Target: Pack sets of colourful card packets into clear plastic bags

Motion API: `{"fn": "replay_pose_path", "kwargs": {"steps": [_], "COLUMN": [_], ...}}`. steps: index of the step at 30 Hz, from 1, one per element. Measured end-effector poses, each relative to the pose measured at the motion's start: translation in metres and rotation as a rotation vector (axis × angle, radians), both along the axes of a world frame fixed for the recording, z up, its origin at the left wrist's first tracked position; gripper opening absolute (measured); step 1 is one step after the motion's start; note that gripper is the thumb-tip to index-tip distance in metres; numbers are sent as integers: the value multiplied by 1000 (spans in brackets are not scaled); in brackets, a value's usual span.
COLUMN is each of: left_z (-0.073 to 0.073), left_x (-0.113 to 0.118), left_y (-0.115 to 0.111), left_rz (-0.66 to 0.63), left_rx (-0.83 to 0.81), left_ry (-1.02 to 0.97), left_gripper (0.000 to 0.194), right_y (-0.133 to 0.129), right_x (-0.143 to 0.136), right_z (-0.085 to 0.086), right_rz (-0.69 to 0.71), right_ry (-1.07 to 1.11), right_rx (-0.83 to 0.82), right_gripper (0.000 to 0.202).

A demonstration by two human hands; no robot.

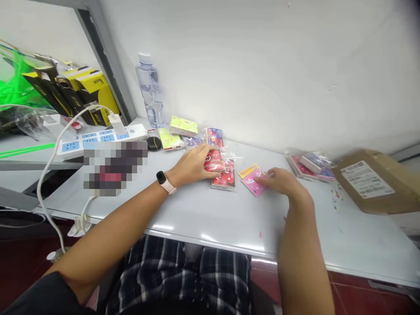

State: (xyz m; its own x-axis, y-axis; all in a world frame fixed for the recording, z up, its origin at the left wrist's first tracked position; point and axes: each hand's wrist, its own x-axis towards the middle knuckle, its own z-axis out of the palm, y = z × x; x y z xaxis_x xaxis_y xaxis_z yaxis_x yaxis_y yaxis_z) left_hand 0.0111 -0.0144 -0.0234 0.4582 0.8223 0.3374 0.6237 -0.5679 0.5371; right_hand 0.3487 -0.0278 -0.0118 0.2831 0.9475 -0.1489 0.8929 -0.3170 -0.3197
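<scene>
My left hand [193,164], with a watch at the wrist, is closed round a red printed packet [215,161] in clear film. Beneath it lies another red packet [226,177], flat on the table. To the right, my right hand [280,180] pinches the right edge of a pink card [254,183] with a yellow top strip. The card rests on or just above the table; which one I cannot tell. Behind my left hand are a purple-and-red packet [215,135] and a stack of yellow-green cards [183,125].
A water bottle [150,92] stands by the wall, right of a power strip [101,140] with a white cable. More wrapped packets [310,165] lie beside a cardboard box [377,183] at right. Small scraps [336,194] are scattered nearby. Yellow-and-black boxes [88,89] fill the left shelf.
</scene>
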Motion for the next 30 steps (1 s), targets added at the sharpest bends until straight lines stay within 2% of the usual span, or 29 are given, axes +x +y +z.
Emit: {"fn": "replay_pose_path", "kwargs": {"steps": [3,6,11,14,17,19,25,28,30], "left_z": [-1,0,1,1,1,1,2,1,0], "left_x": [0,0,1,1,1,1,1,1,1], "left_y": [0,0,-1,-1,0,0,-1,0,1], "left_rz": [-4,-3,4,7,7,3,3,6,10], "left_rx": [-11,-11,-6,-13,-12,-4,-4,0,6], "left_ry": [-1,-1,5,0,-1,0,2,4,6], "left_gripper": [69,69,68,68,67,67,67,67,67], "right_y": [0,-2,-5,-8,-12,-15,-11,-7,-7], "right_x": [2,2,4,4,3,3,-10,-31,-46], "right_z": [1,5,15,21,26,27,24,21,19], "right_rz": [4,-4,-64,-110,-91,-67,-14,27,24], "right_ry": [11,16,83,188,316,436,1028,1113,1108], "right_rx": [-64,-81,34,89,132,216,665,722,701], "right_gripper": [41,42,45,43,36,34,43,49,51]}}
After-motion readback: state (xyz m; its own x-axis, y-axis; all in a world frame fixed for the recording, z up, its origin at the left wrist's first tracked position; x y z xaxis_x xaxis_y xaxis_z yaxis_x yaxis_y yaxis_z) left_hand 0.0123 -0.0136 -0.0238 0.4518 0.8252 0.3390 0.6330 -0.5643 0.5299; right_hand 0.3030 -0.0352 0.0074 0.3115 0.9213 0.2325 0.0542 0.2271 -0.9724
